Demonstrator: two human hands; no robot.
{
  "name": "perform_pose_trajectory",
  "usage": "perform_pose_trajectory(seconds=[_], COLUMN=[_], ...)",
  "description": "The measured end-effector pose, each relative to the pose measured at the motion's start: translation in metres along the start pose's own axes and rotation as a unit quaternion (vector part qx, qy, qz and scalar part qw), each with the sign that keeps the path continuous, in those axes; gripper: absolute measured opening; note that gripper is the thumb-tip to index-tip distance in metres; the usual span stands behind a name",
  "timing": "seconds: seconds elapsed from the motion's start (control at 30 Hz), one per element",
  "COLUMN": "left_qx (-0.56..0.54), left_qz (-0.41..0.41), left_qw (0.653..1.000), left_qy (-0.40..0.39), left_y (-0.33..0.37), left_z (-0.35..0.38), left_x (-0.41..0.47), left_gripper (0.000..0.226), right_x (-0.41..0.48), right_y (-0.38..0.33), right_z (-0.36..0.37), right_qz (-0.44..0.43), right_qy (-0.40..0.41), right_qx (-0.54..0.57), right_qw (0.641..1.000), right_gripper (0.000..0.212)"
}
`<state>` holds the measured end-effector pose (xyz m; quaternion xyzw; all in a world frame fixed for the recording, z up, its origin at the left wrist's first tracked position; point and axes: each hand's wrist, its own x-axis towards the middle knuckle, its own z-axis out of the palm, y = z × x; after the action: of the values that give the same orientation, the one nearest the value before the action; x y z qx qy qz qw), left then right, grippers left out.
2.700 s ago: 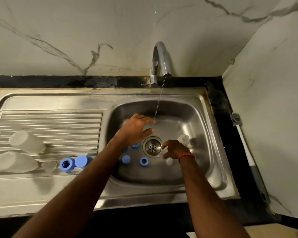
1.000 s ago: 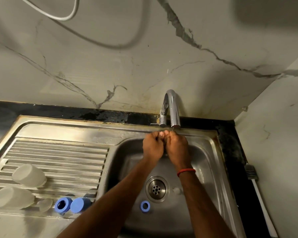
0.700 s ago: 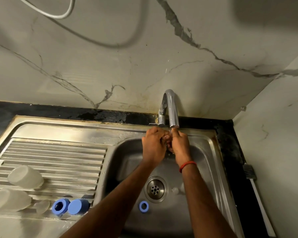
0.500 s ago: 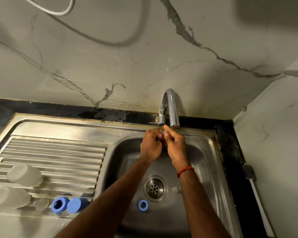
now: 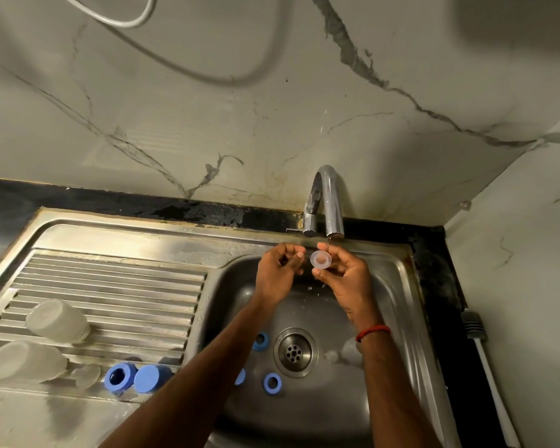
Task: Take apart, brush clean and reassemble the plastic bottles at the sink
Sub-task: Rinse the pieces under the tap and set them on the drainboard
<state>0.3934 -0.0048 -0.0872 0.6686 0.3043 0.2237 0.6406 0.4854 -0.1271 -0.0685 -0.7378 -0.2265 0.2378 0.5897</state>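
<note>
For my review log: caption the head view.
Right hand holds a clear disc under the tap, left hand beside it.

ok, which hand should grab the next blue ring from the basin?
Left, probably. The left hand shows nothing in it, and the blue rings lie left of the drain, near its forearm. The right hand pinches the clear round piece under the tap.

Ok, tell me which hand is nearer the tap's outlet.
Right. The right hand sits just below the outlet of the tap, pinching a small clear round part there; the left hand is beside it, further left of the outlet and slightly lower.
</note>
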Motion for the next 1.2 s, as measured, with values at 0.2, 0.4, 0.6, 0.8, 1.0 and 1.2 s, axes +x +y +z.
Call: perform_pose_trajectory(seconds=[0.2,0.4,0.6,0.8,1.0,1.2], left_qx=[-0.002,-0.02,-0.028,-0.055,-0.24,-0.151], left_qz=[-0.028,-0.056,-0.066,-0.109,-0.209,-0.159], left_qw=[1.0,0.998,0.997,0.992,0.946,0.976], left_qy=[0.003,0.009,0.008,-0.035,-0.066,0.005], left_y=[0.0,0.001,0.0,0.009,0.017,0.013], left_z=[0.0,-0.004,-0.005,-0.001,0.011,0.023], left_x=[-0.003,-0.006,-0.005,-0.01,-0.008,-0.001], left_gripper=[0.011,0.01,0.009,0.023,0.02,0.016], right_x=[-0.003,0.003,0.003,0.003,0.007,0.009], right_y=[0.001,-0.002,-0.007,-0.009,-0.012,-0.018], right_z=[0.0,-0.009,-0.007,0.0,-0.005,-0.009], right_qz=[-0.008,-0.021,-0.021,-0.021,-0.025,0.038], right_qy=[0.048,0.029,0.004,0.011,-0.033,-0.055], right_qx=[-0.058,-0.098,-0.103,-0.093,-0.114,-0.002], right_qw=[0.997,0.995,0.994,0.995,0.993,0.998], right_gripper=[0.044,0.046,0.048,0.043,0.042,0.019])
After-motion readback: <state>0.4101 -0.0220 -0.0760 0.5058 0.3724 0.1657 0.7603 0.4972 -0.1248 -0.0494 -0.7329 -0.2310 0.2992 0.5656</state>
